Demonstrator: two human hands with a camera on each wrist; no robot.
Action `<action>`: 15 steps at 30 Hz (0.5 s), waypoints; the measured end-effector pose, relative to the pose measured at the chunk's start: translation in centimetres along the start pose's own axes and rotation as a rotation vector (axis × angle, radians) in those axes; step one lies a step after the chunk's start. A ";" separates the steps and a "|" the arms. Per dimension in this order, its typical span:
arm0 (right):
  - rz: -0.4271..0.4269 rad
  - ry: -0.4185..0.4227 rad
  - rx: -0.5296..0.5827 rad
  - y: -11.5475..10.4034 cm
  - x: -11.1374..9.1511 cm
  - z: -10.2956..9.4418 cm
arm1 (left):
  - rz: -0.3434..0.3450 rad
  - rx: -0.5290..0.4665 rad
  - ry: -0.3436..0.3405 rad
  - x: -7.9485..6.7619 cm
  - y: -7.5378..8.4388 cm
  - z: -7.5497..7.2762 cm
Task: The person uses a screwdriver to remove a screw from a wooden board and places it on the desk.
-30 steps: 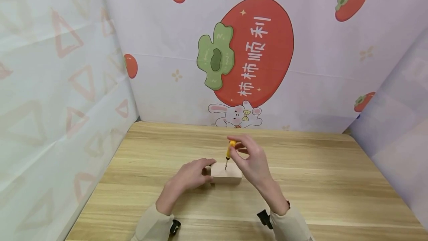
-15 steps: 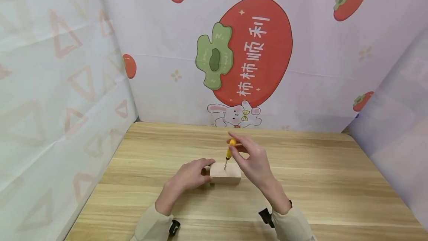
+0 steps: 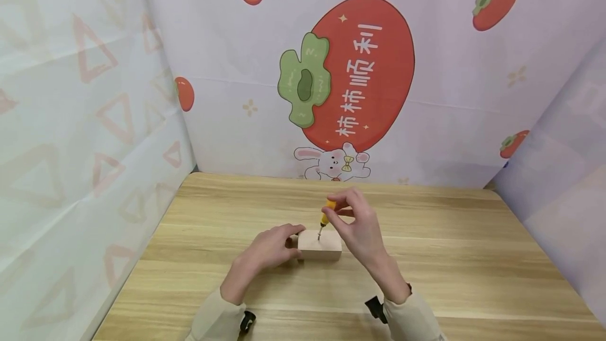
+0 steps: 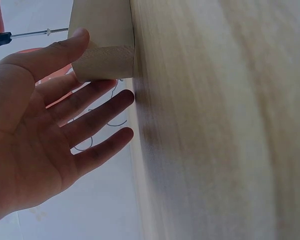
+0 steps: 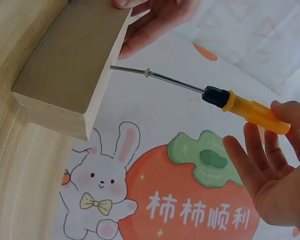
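My left hand (image 3: pixel 270 248) holds the left end of a pale wooden block (image 3: pixel 319 254), thumb on the near side and fingers on the far side. The block lies flat on the table. Over it, my right hand (image 3: pixel 362 230) pinches the yellow handle of a screwdriver (image 3: pixel 327 214) near its top end. In the right wrist view the screwdriver's black collar and steel shaft lead to a screw (image 5: pixel 130 70). The shaft's tip meets the screw's head, and the screw's point is at the block's top face. Most of the screw's thread stands outside the wood.
The wood-grain table (image 3: pixel 450 257) spreads out on both sides of the hands. A white printed cloth (image 3: pixel 227 136) with persimmons and a rabbit hangs behind it. Further cloth walls (image 3: pixel 61 136) stand left and right. Dark straps (image 3: pixel 376 309) show at the wrists.
The right hand's fingers straighten and then curl again on the screwdriver's handle, shifting their grip at its top. The left hand and the block stay in place.
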State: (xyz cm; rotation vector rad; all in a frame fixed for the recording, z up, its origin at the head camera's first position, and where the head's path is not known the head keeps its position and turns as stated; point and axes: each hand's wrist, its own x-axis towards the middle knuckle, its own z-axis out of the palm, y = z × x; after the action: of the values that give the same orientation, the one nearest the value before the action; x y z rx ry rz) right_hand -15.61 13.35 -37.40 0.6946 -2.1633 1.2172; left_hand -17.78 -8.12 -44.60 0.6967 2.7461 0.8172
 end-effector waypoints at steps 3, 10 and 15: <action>-0.009 -0.007 -0.002 -0.1 0.0 -0.1 | 0.002 0.000 0.002 0.0 0.0 0.0; -0.035 -0.028 0.051 0.1 0.0 0.2 | -0.004 0.003 -0.001 0.1 -0.1 0.0; -0.019 -0.015 0.041 0.0 0.0 0.3 | -0.008 -0.004 -0.004 0.1 -0.1 0.0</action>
State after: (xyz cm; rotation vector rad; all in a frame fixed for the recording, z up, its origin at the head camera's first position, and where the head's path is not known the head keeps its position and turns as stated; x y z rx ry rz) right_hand -15.63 13.04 -37.54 0.7426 -2.1448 1.2531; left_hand -17.93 -8.15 -44.66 0.6860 2.7408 0.8188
